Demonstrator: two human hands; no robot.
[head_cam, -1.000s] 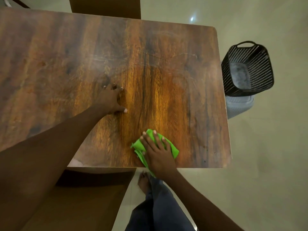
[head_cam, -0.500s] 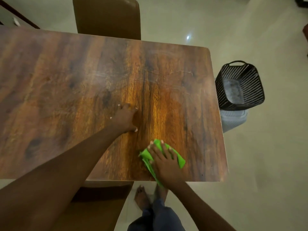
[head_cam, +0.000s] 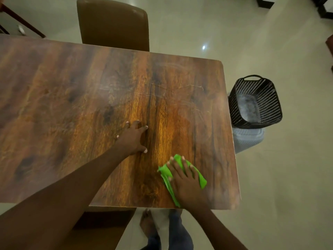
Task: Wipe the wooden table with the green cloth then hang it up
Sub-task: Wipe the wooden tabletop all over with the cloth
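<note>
The wooden table fills most of the view, its right end near the middle-right of the frame. A crumpled green cloth lies on the table near the front right corner. My right hand presses flat on top of the cloth with fingers spread, covering most of it. My left hand rests palm-down on the bare wood a little further in and to the left, fingers apart, holding nothing.
A brown chair stands at the table's far side, another chair seat at the near side under my left arm. A black perforated basket sits on the floor right of the table, above a pale ribbed object. My bare feet show below the table edge.
The view has tilted up, so the table sits lower in frame and the far chair shows. My right hand with the cloth has slid slightly right along the front edge.
</note>
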